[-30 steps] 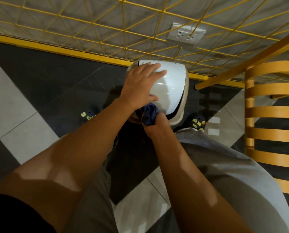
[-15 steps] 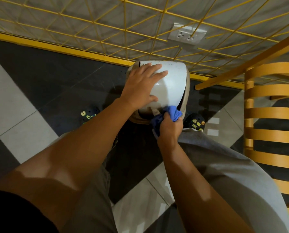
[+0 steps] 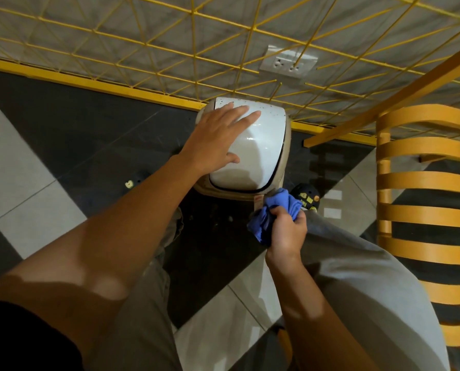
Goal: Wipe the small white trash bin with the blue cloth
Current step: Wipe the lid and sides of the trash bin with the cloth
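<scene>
Two bare hands work at the small white plastic trash bin (image 3: 253, 145), which stands on the dark floor tiles (image 3: 62, 124) against the yellow skirting strip (image 3: 89, 83). Fingers straight, the left hand (image 3: 218, 137) lies flat on the bin's glossy domed lid. The right hand (image 3: 286, 231) clutches the bunched blue cloth (image 3: 273, 210), pressed to the bin's near right corner beside a yellow slatted wooden chair (image 3: 424, 180).

Small white bin (image 3: 258, 153) upright on floor — bunched blue cloth (image 3: 274, 210) at its near corner.

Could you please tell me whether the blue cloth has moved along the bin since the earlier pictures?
Yes. The blue cloth, gripped by the right hand, has slid rightward along the trash bin's near edge to its right corner.
</scene>
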### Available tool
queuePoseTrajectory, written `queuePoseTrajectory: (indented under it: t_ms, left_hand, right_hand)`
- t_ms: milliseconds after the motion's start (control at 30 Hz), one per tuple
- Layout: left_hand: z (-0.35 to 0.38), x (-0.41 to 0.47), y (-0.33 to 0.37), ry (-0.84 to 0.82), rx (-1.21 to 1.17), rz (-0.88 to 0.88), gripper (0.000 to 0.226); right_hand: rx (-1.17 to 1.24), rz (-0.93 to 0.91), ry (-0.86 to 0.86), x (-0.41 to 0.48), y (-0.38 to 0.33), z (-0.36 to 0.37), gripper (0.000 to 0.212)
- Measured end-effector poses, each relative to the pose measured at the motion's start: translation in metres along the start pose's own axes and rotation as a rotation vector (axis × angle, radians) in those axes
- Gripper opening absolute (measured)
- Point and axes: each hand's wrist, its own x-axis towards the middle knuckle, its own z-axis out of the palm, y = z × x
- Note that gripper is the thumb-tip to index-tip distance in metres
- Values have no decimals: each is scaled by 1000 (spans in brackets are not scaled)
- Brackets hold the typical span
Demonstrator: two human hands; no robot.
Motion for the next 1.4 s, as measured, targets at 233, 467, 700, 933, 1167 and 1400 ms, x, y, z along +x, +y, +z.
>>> queuePoseTrajectory:
  t_ms: [233, 467, 700, 933, 1167, 1400]
  left_hand:
    - [-24, -19, 20, 205, -306, -271, 68]
    - [-4, -58, 79, 42, -825, -514, 57]
    - [8, -82, 76, 379, -944, -830, 46]
    - [41, -93, 63, 585, -844, -1214, 58]
    - [60, -79, 74, 566, -603, -915, 56]
    - [69, -63, 81, 539, -435, -727, 54]
  right_hand:
    - [213, 119, -153, -7, -14, 0, 29]
    - [331, 192, -549, -22, -35, 18, 41]
    - [-295, -24, -829, -25, -53, 14, 51]
    - [-1237, -1077, -413, 34, -75, 28, 51]
    - [-1573, -1208, -428, 56, -88, 54, 74]
    - [-1453, -1115, -536, 62, -86, 54, 77]
